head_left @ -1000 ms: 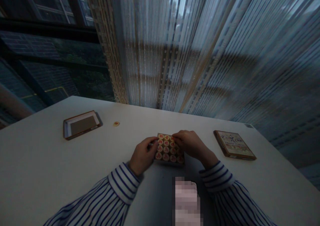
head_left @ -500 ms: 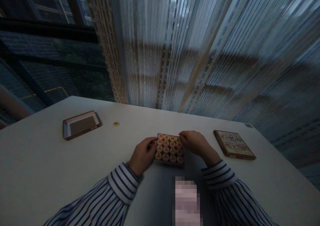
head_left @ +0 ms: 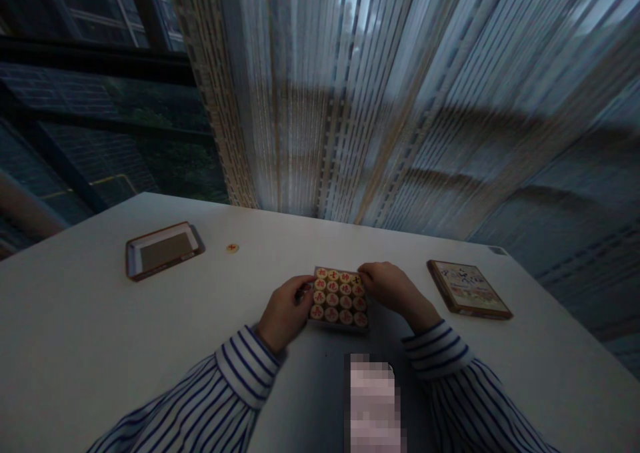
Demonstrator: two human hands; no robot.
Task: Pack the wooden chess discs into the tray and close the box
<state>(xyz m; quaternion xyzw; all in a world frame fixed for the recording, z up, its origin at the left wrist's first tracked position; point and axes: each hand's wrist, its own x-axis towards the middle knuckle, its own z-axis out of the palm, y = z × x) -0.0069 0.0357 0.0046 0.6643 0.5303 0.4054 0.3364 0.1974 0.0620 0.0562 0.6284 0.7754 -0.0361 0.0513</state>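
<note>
A shallow square box (head_left: 340,329) of round xiangqi pieces (head_left: 331,299) lies before me on the white table. Rows of pieces with red characters fill it, and the one at the far right corner has a dark character. My left hand (head_left: 286,311) is closed at the box's left side, thumb and fingers curled against the edge. Something small shows dimly in the hollow of that hand; I cannot make it out. At the far right corner, my right hand (head_left: 393,289) is closed with its fingertips on the box edge, beside the dark-lettered piece.
An open box half (head_left: 165,250) with a brown inside lies at the far left. Near it sits a single round piece (head_left: 232,247). On the right is a flat printed box (head_left: 469,289). String curtains (head_left: 330,139) hang behind the table's far edge. A blurred patch covers the near middle.
</note>
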